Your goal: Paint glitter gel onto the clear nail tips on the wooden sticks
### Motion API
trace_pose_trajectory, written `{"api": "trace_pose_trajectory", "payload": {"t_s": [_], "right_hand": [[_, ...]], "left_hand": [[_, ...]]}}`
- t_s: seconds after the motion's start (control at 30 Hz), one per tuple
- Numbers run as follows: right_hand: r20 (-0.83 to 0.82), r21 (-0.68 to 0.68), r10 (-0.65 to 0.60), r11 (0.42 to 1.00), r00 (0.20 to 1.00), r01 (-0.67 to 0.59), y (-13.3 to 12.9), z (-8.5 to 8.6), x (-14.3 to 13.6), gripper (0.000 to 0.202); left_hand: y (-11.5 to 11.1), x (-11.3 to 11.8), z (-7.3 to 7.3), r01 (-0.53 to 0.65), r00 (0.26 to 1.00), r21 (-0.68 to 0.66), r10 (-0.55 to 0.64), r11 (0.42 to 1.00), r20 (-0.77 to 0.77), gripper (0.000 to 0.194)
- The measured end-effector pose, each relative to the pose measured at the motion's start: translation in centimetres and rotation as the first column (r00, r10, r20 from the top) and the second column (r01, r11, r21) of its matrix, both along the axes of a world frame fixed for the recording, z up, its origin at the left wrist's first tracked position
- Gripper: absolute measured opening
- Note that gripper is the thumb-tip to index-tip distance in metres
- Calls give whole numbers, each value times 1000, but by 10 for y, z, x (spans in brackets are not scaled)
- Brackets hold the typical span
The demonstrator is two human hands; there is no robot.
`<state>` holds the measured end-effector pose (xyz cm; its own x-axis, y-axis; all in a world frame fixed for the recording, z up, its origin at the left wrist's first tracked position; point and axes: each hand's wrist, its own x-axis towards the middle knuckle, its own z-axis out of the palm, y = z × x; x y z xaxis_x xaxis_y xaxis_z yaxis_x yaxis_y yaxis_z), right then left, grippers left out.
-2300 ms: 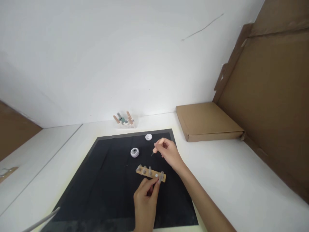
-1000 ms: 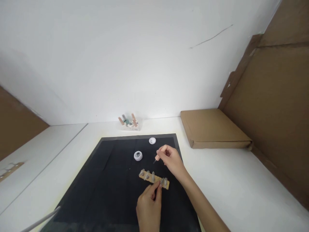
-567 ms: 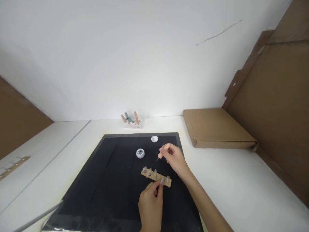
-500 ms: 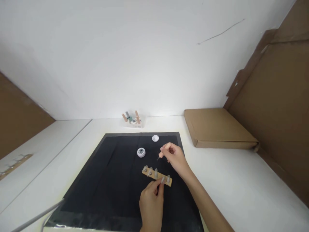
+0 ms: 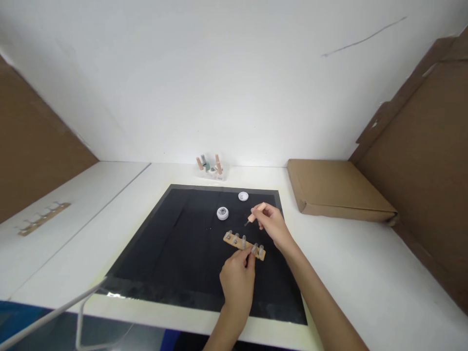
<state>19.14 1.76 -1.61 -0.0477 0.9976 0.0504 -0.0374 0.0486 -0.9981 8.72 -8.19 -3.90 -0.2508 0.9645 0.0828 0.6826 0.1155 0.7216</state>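
A wooden strip (image 5: 249,246) carrying several clear nail tips lies slantwise on the black mat (image 5: 164,243). My left hand (image 5: 238,277) pinches one of those tips near the strip's right end. Above and right of the strip, my right hand (image 5: 272,222) holds a small brush (image 5: 257,213) with a pink handle, its dark bristles pointing down-left and apart from the tips. An open white jar (image 5: 223,213) with something dark inside stands left of the brush. Its round white lid (image 5: 243,196) lies farther back.
A clear tray (image 5: 215,174) of pink- and grey-handled bottles stands by the wall. At the right is a flat cardboard box (image 5: 340,190). Another strip with clear tips (image 5: 46,219) lies far left, and a white metal tube (image 5: 54,312) crosses the lower left.
The view has tilted down and shifted, so the table's front edge now shows. Both hands keep their grips, with little visible movement relative to the strip.
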Motion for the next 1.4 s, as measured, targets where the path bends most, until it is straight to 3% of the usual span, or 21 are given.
{"api": "trace_pose_trajectory", "payload": {"t_s": [0.33,0.57,0.97,1.17,1.4], "right_hand": [[-65,-14,-25,1000,998,25,2,-3,4,20],[-67,-21,-18,1000,998,16,4,-6,2,23],[-65,-36,4,999,998,-7,3,-4,2,24],[-63,-53,-2,999,998,-1,4,-7,0,22],[-57,-71,-8,997,998,4,6,-9,0,23]], "left_hand": [[-15,-12,0,130,991,-82,-130,988,-4,30],[-18,-8,-1,158,982,-99,-166,983,-87,30],[-10,6,3,151,971,-172,-179,973,-161,30],[-10,9,-3,139,953,-160,-176,977,-245,30],[-9,10,-4,145,955,-120,-171,982,-242,26]]}}
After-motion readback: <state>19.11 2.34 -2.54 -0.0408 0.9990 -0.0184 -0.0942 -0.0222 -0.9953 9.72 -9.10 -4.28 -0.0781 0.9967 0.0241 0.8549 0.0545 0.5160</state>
